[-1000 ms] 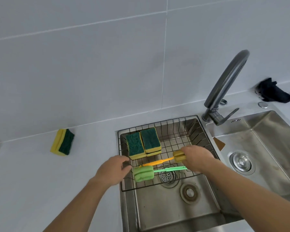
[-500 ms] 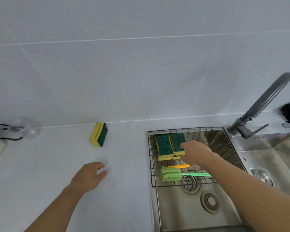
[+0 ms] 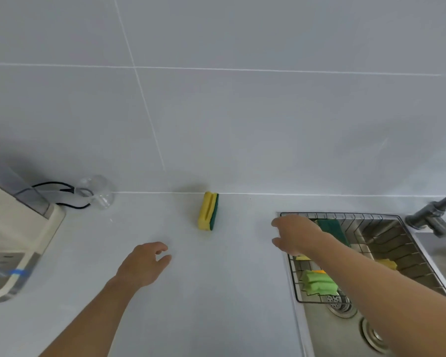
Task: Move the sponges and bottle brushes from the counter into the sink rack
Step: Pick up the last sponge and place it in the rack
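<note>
The fingers (image 3: 162, 249) of the left hand (image 3: 142, 264) are loosely curled and spread, thumb apart from the rest, holding nothing; the palm faces down just over the bench (image 3: 216, 292), and the bare forearm runs back toward the lower left. The right hand (image 3: 295, 237) is likewise empty, its fingers (image 3: 277, 222) splayed and pointing left across the near-left corner of the sink rack (image 3: 294, 292), the wrist over the wire rim and the forearm crossing the rack diagonally from the lower right.

The bench is a pale, plain surface meeting a wall (image 3: 242, 112) of large grey tiles with thin white joints. At the far left stands a cream appliance (image 3: 18, 243) with a strip of blue tape, a black cord (image 3: 57, 194) and a clear glass cup (image 3: 95, 191) behind it. To the right, the steel sink (image 3: 345, 338) carries the wire rack, with a dark tap (image 3: 433, 215) at its back edge.

One yellow and green sponge (image 3: 208, 215) stands on its long edge on the bench close to the wall, between the two hands and beyond both, touched by neither; it is ahead and to the right of the left fingers. Inside the rack lie a green-topped sponge (image 3: 332, 228) partly hidden by the right wrist, a light green brush head (image 3: 318, 282), and a yellow piece (image 3: 388, 264) beyond the forearm that I cannot identify
</note>
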`<state>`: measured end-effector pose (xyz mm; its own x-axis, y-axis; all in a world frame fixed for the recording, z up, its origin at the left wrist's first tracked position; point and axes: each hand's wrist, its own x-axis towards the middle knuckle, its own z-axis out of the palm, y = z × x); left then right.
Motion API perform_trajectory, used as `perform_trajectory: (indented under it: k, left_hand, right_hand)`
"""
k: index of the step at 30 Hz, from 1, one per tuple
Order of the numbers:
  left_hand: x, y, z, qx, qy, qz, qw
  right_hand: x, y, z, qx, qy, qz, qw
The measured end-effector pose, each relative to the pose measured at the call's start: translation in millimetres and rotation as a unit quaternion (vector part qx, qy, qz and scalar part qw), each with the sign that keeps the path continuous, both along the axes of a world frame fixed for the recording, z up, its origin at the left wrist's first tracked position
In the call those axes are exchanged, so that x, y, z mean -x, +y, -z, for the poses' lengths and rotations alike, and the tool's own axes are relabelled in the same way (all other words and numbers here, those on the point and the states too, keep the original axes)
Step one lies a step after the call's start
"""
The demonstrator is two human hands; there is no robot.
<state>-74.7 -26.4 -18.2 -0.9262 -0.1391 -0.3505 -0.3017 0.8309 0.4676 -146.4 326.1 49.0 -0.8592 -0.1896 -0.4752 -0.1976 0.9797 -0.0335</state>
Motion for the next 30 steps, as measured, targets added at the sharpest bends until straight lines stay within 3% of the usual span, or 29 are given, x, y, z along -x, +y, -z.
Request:
perform_trajectory:
  k: [7,14,26,30]
  left_hand:
    - [28.7,-9.0,3.7,-0.073,0.019,-0.004,0.997]
    - [67.8,13.9,14.6,-0.194,0.029,-0.042,0.98]
    - [110.6,49.8,38.4,-0.328,-0.016,-0.102,0.939]
    - [115.4,53.8,44.1,-0.351,-0.024,-0.093,0.932]
  right_hand:
    - [13.1,-61.3,6.1,0.033,-0.013,0.032,0.999]
    - [28.3,-96.9,23.6,0.138,-0.055,0.105,0.983]
    - [58.0,-127.9,73.5,0.342,-0.097,0.325,0.876]
    - [61.9,-135.8,85.0,0.385,-0.11,0.351,0.846]
